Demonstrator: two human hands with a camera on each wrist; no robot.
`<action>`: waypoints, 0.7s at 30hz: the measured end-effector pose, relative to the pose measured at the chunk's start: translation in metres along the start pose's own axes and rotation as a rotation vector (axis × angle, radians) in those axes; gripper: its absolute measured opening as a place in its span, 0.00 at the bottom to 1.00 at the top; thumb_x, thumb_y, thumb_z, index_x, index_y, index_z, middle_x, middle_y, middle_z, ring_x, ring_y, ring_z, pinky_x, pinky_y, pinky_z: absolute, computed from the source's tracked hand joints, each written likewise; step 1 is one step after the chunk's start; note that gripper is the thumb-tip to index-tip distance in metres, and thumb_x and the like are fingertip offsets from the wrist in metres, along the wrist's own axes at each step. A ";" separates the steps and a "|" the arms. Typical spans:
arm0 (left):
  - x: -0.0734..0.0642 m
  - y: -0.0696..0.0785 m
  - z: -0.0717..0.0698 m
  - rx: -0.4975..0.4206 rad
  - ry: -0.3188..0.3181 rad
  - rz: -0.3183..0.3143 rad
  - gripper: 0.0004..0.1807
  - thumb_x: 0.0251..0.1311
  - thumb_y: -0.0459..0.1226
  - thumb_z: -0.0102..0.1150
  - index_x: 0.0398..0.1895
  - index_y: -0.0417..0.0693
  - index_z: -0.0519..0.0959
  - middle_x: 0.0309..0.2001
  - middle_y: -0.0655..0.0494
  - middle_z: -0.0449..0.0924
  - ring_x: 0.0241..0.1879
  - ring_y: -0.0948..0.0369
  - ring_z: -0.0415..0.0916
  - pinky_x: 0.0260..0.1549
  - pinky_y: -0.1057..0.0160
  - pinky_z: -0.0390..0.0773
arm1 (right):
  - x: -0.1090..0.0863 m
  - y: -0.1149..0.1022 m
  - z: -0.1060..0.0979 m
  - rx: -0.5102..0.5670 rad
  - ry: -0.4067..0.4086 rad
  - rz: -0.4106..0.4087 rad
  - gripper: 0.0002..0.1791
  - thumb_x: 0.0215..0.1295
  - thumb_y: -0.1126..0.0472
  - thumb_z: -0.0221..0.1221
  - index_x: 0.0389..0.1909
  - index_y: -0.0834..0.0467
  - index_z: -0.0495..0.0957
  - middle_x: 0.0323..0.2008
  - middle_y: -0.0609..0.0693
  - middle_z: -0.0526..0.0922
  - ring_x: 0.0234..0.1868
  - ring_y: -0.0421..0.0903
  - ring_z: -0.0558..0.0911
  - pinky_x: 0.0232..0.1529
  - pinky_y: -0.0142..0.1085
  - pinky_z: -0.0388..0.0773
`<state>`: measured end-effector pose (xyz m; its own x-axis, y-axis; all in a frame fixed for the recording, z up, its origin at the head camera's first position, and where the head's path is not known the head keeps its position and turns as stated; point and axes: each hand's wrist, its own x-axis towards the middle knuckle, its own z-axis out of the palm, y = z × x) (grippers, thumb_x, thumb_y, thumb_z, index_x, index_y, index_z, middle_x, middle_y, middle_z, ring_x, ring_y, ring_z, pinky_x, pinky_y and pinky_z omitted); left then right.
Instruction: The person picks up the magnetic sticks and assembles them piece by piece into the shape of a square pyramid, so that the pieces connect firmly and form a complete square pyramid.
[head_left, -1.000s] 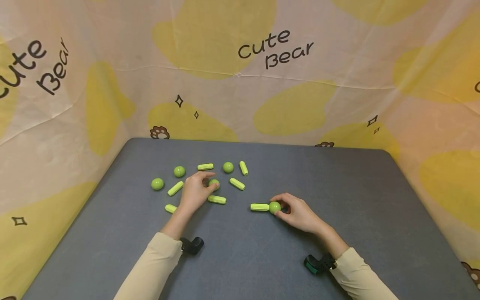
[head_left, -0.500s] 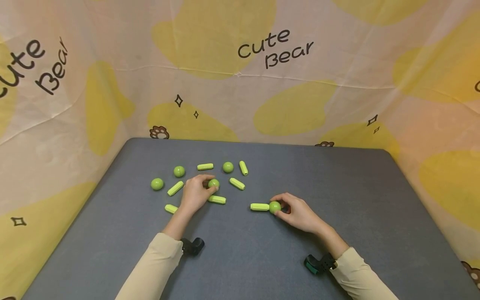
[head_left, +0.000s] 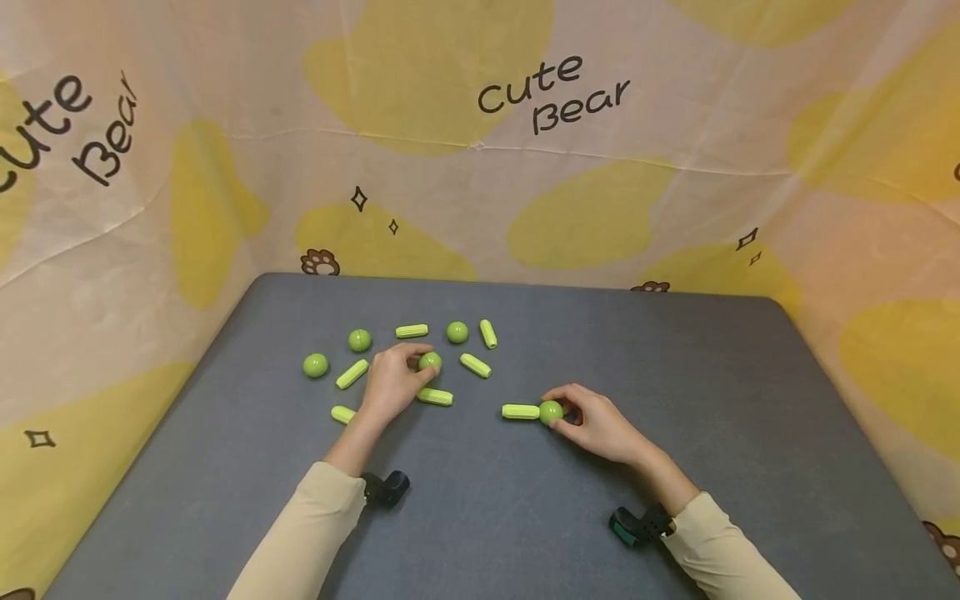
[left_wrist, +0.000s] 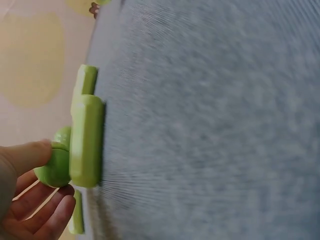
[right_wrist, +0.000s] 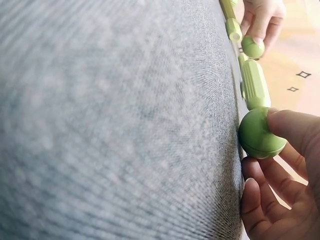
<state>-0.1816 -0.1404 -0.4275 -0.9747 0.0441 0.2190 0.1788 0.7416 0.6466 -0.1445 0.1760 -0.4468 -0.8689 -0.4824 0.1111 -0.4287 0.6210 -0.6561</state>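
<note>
Thumb and fingers of my left hand point(head_left: 393, 379) pinch a smooth green ball point(head_left: 431, 362) amid the scattered pieces. Just in front of that ball lies a light green ribbed stick point(head_left: 436, 397), which looms large in the left wrist view. Further right, my right hand point(head_left: 600, 425) pinches another green ball point(right_wrist: 257, 135) between thumb and fingers, low at the table surface. A ribbed stick point(head_left: 521, 412) lies end-on against this second ball, pointing left. Whether stick and ball are joined, I cannot tell.
Loose green balls point(head_left: 316, 365) and several ribbed sticks point(head_left: 476, 365) lie around the left hand on the grey table point(head_left: 675, 358). One stick point(head_left: 342, 414) is partly covered by the left wrist. A printed cloth point(head_left: 420, 100) stands around the table's back and sides.
My left fingers have shifted slightly on their ball, which shows more fully and sits a little further away. The right hand, its ball and the stick have stayed put.
</note>
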 end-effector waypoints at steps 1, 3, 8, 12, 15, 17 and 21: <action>0.000 0.001 -0.001 0.004 -0.004 0.003 0.19 0.47 0.37 0.68 0.45 0.43 0.81 0.41 0.47 0.82 0.37 0.54 0.81 0.35 0.54 0.78 | 0.000 0.000 0.000 -0.002 0.000 0.000 0.17 0.58 0.59 0.62 0.49 0.53 0.75 0.40 0.43 0.76 0.35 0.38 0.75 0.30 0.29 0.72; -0.001 0.004 -0.002 0.005 -0.015 0.011 0.19 0.47 0.38 0.68 0.45 0.44 0.81 0.40 0.48 0.82 0.37 0.54 0.81 0.35 0.54 0.78 | 0.000 0.001 0.000 -0.004 0.001 0.001 0.17 0.58 0.59 0.62 0.49 0.52 0.75 0.40 0.43 0.76 0.35 0.38 0.75 0.30 0.29 0.72; -0.006 0.014 -0.005 -0.010 -0.037 0.052 0.19 0.48 0.38 0.69 0.45 0.44 0.81 0.41 0.49 0.82 0.36 0.56 0.81 0.35 0.56 0.78 | 0.000 0.002 0.000 -0.008 0.001 0.001 0.17 0.58 0.59 0.62 0.49 0.52 0.75 0.39 0.43 0.76 0.35 0.38 0.74 0.30 0.29 0.72; -0.011 0.022 -0.004 -0.026 -0.055 0.073 0.18 0.48 0.38 0.68 0.45 0.45 0.81 0.42 0.51 0.82 0.35 0.58 0.82 0.33 0.58 0.79 | 0.001 0.002 0.000 -0.011 0.005 0.001 0.17 0.58 0.59 0.62 0.49 0.52 0.75 0.39 0.43 0.76 0.35 0.39 0.75 0.30 0.29 0.72; -0.015 0.027 -0.003 -0.051 -0.071 0.086 0.18 0.48 0.37 0.68 0.44 0.45 0.82 0.43 0.52 0.81 0.35 0.58 0.82 0.32 0.60 0.80 | 0.001 0.001 0.000 -0.011 0.006 0.001 0.17 0.58 0.59 0.62 0.49 0.53 0.76 0.39 0.43 0.77 0.35 0.39 0.75 0.31 0.29 0.71; -0.018 0.030 -0.001 -0.074 -0.077 0.099 0.17 0.48 0.36 0.68 0.44 0.44 0.82 0.42 0.52 0.81 0.35 0.58 0.82 0.32 0.62 0.80 | 0.001 0.000 0.000 -0.008 0.004 0.005 0.17 0.58 0.59 0.62 0.49 0.54 0.76 0.39 0.43 0.77 0.35 0.39 0.75 0.31 0.29 0.71; -0.024 0.035 0.003 -0.093 -0.068 0.138 0.16 0.45 0.34 0.69 0.42 0.43 0.82 0.40 0.53 0.82 0.33 0.59 0.81 0.32 0.63 0.80 | 0.001 -0.001 0.000 -0.008 0.001 0.016 0.17 0.58 0.59 0.62 0.49 0.54 0.76 0.39 0.43 0.77 0.35 0.40 0.75 0.31 0.29 0.71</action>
<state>-0.1523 -0.1135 -0.4125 -0.9462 0.1890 0.2626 0.3204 0.6601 0.6795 -0.1449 0.1754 -0.4459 -0.8758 -0.4718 0.1016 -0.4169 0.6334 -0.6520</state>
